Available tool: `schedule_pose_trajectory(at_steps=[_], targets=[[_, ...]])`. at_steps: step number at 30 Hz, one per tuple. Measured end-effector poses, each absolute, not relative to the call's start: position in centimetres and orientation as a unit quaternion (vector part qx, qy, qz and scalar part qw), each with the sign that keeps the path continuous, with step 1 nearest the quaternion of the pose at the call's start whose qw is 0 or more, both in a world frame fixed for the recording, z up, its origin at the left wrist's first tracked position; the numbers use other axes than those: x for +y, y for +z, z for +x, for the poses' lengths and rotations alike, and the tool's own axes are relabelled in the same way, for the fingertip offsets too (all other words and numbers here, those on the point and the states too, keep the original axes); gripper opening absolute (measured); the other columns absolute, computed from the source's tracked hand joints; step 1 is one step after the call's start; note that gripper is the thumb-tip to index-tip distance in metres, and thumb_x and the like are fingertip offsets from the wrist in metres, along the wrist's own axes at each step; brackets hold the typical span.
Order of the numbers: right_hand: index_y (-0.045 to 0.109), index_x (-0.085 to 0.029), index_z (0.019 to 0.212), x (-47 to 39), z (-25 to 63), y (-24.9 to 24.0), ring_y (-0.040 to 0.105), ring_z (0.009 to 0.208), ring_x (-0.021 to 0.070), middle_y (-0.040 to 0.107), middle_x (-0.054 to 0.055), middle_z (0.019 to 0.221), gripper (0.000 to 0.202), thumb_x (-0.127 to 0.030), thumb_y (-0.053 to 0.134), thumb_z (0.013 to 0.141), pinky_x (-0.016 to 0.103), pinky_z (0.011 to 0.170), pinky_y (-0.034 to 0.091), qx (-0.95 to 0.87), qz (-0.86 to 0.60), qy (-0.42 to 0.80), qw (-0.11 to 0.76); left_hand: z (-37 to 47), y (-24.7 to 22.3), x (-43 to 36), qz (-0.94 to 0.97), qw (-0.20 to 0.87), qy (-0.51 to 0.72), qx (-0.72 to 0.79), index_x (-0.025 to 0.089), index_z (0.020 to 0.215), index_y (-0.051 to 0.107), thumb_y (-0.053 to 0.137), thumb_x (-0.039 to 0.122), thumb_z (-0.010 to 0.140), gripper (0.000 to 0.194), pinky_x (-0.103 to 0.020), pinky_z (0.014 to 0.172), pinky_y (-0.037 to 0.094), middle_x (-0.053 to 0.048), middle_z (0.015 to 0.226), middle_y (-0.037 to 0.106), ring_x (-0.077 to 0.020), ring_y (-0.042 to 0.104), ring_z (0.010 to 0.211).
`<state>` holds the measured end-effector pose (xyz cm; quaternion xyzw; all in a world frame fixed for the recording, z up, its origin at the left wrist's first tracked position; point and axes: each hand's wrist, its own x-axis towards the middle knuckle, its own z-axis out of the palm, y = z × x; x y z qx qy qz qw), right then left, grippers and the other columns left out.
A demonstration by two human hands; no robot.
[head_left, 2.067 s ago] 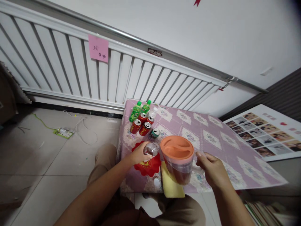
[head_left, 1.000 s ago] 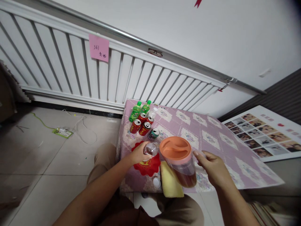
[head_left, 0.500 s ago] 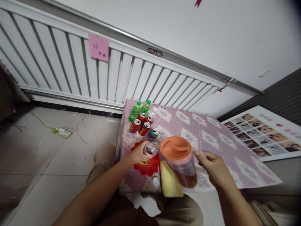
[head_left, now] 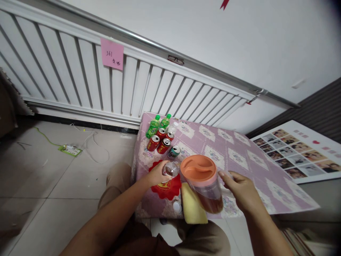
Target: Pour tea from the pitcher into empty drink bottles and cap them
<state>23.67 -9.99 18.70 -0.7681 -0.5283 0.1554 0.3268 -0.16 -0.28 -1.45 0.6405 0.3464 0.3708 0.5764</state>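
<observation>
Left grip (head_left: 159, 173): closed around a clear plastic bottle (head_left: 170, 170), mouth uncovered and facing the pitcher.
Right grip (head_left: 238, 186): closed on the handle of the clear pitcher (head_left: 210, 199), which is on its inner side, towards the left grip.
Pitcher attitude: tilted, orange lid (head_left: 198, 168) leaning towards the bottle; lid edge and bottle mouth very near, contact cannot be confirmed.
Brown liquid (head_left: 213, 205): pooled in the pitcher's lower part; no stream visible. Bottle's fill level cannot be told.
White cap (head_left: 177, 206): off any bottle, lying on the surface (head_left: 237, 153), nearer the wearer than the left grip.
Red scalloped mat (head_left: 169, 190): beneath the left grip.
Yellow cloth (head_left: 194, 211): between the grips, nearer the wearer, partly behind the pitcher.
Teal can (head_left: 174, 152): upright, just beyond the left grip.
Red cans (head_left: 153, 143) and green-capped bottles (head_left: 153, 128): upright, grouped farther beyond it.
</observation>
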Motion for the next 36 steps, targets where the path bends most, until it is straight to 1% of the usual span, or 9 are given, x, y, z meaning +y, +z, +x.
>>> schedule_pose_trajectory(at_steps=[5,9,13,20,28,32,36], targets=[[0.057,-0.021,0.052,-9.9,23.4,18.9,0.046,0.055,0.0151,0.047,-0.002,0.052,0.046,-0.062,0.067,0.069,0.027,0.051,0.038,-0.526,-0.769,0.156,0.329,-0.1,-1.8,-0.2,0.641,0.574,0.374,0.348,0.022,0.135,0.046,0.080,0.020,0.067,0.076,-0.034,0.101,0.048,-0.009,0.131,0.061,-0.0220,0.061,0.114],[0.058,-0.021,0.052,-9.8,23.2,19.0,0.046,0.054,0.0151,0.047,-0.002,0.051,0.046,-0.063,0.067,0.068,0.027,0.050,0.038,-0.529,-0.766,0.155,0.331,0.1,-2.0,-0.1,0.638,0.578,0.378,0.342,0.021,0.134,0.046,0.080,0.018,0.066,0.076,-0.035,0.101,0.048,-0.009,0.130,0.061,-0.0220,0.061,0.113],[0.055,-0.021,0.050,-9.9,23.2,19.0,0.045,0.053,0.0145,0.046,-0.002,0.050,0.047,-0.063,0.067,0.068,0.027,0.050,0.037,-0.524,-0.770,0.153,0.330,0.1,-2.0,-0.1,0.633,0.583,0.381,0.338,0.021,0.133,0.047,0.081,0.017,0.066,0.076,-0.034,0.100,0.048,-0.009,0.129,0.062,-0.0222,0.061,0.114],[0.055,-0.021,0.052,-9.9,23.7,18.7,0.045,0.053,0.0143,0.046,-0.003,0.051,0.046,-0.062,0.066,0.072,0.027,0.049,0.036,-0.527,-0.771,0.152,0.324,-0.1,-1.5,-0.2,0.630,0.589,0.375,0.339,0.021,0.133,0.047,0.080,0.018,0.066,0.075,-0.034,0.097,0.049,-0.009,0.129,0.062,-0.0228,0.062,0.113],[0.054,-0.022,0.052,-9.8,23.7,18.6,0.045,0.053,0.0144,0.045,-0.003,0.051,0.047,-0.063,0.066,0.072,0.026,0.048,0.037,-0.538,-0.762,0.151,0.328,-0.2,-1.3,-0.3,0.642,0.576,0.370,0.346,0.021,0.134,0.046,0.080,0.019,0.067,0.076,-0.034,0.099,0.048,-0.009,0.130,0.062,-0.0225,0.061,0.114],[0.051,-0.022,0.051,-9.9,24.0,18.4,0.043,0.052,0.0139,0.043,-0.003,0.050,0.048,-0.063,0.066,0.072,0.026,0.048,0.035,-0.535,-0.765,0.150,0.325,-0.2,-1.5,-0.2,0.645,0.568,0.369,0.353,0.020,0.134,0.046,0.080,0.020,0.066,0.076,-0.035,0.099,0.048,-0.009,0.129,0.062,-0.0231,0.061,0.113],[0.057,-0.021,0.056,-9.9,24.3,18.1,0.045,0.056,0.0149,0.048,-0.003,0.054,0.045,-0.062,0.067,0.072,0.027,0.052,0.038,-0.524,-0.767,0.165,0.331,-0.1,-1.6,-0.2,0.639,0.576,0.375,0.346,0.021,0.134,0.046,0.079,0.018,0.066,0.076,-0.034,0.099,0.049,-0.010,0.130,0.061,-0.0226,0.061,0.114]])
